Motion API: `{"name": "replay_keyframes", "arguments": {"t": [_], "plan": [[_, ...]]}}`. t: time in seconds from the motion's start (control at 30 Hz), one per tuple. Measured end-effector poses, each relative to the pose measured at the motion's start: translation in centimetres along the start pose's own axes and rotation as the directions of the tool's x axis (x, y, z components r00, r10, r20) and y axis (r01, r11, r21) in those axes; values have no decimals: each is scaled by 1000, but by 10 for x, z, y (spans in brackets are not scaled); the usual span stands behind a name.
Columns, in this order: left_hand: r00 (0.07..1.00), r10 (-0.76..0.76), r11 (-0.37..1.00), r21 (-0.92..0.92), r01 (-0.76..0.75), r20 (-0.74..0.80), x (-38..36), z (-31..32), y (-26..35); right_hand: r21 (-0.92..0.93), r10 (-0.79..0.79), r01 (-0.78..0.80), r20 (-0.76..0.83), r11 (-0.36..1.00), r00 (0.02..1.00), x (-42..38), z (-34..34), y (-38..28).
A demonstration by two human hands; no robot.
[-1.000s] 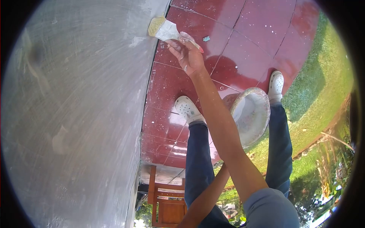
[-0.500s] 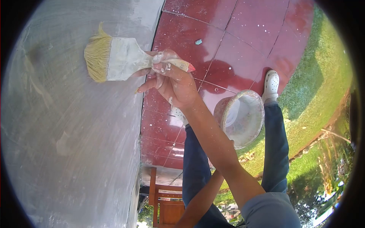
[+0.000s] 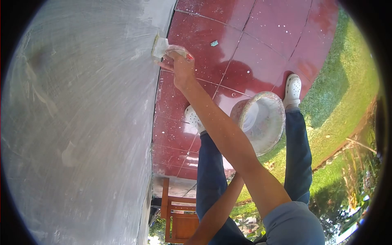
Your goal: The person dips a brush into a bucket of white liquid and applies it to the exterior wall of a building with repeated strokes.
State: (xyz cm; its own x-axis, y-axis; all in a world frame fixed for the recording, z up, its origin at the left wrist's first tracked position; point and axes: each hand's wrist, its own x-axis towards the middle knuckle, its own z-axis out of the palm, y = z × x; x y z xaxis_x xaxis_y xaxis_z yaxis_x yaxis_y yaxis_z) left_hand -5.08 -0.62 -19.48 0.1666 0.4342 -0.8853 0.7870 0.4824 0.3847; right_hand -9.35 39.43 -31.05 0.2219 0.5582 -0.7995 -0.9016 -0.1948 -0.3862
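Note:
My right hand [image 3: 178, 61] is closed round the handle of a wide paintbrush [image 3: 161, 47]. The brush is seen nearly edge-on, its bristles pressed to the grey wall [image 3: 90, 122] close to the wall's bottom edge. White paint specks the fingers, and the red handle end shows by the palm. My left forearm [image 3: 216, 214] passes behind my right arm; the left hand is hidden there, near a paint-stained bucket [image 3: 267, 122]. The bucket stands tilted in view between my legs, pale inside.
Red floor tiles [image 3: 204, 28] run along the wall, spotted with white drops. A small pale green chip [image 3: 214, 43] lies on them. My feet wear white clogs [image 3: 292, 87]. Grass [image 3: 326, 106] borders the tiles at right. A wooden chair [image 3: 183, 224] is at the bottom.
My right hand has brought the brush from over the wall's face to its lower edge, up and to the right in view. The bristles, fanned out before, are now against the wall.

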Motion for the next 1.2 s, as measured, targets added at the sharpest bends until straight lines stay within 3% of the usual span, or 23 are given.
{"name": "replay_keyframes", "arguments": {"t": [0.03,0.07,0.17,0.27,0.33,0.4,0.43,0.5,0.73,0.8,0.83,0.9,0.93,1.0,1.03,1.1,1.13,1.2], "plan": [[978,-156,986,-30,161,135,2,2,0,2,-16,16,-4,1000,1000,-20,14,-14],[978,-158,986,-34,164,138,-1,2,2,-2,-13,13,-6,1000,1000,-33,13,-25],[980,-158,978,-118,172,122,-4,-5,7,390,78,-279,457,878,886,-40,-9,-63],[978,-175,961,-197,194,112,10,-8,18,270,98,-202,355,941,930,-20,-11,-54],[977,-178,948,-244,202,116,24,-11,26,214,114,-211,392,954,913,16,-31,-22],[977,-181,937,-282,205,111,21,-7,29,218,168,-205,178,954,970,47,-45,-2],[976,-187,929,-302,211,107,17,-7,32,224,170,-209,181,952,969,58,-47,1],[971,-209,911,-340,235,113,26,-13,24,-152,7,-10,-19,988,1000,67,-58,7],[962,-236,819,-506,272,135,22,1,37,-190,-164,194,167,962,972,7,36,-62],[961,-241,786,-554,274,135,11,2,36,72,-224,212,313,975,923,-12,39,-93],[960,-245,768,-577,279,138,6,0,36,69,-222,211,312,975,924,-15,36,-105],[958,-249,734,-619,281,140,6,-2,42,355,-167,-28,508,934,845,-18,33,-125],[958,-252,717,-639,280,137,5,-3,45,356,-167,-31,510,934,844,-11,32,-117],[957,-255,681,-677,277,135,9,-8,49,275,-60,-64,417,959,907,21,20,-85],[957,-257,664,-695,276,135,18,-14,52,308,18,-169,438,936,899,40,9,-63],[956,-261,630,-726,275,136,21,-19,53,400,114,-215,261,891,959,70,-16,-24],[956,-261,613,-741,273,136,19,-19,53,403,110,-212,262,890,959,85,-28,-14],[953,-267,576,-770,275,141,27,-23,54,155,88,-83,-27,985,996,96,-40,-7]]}}
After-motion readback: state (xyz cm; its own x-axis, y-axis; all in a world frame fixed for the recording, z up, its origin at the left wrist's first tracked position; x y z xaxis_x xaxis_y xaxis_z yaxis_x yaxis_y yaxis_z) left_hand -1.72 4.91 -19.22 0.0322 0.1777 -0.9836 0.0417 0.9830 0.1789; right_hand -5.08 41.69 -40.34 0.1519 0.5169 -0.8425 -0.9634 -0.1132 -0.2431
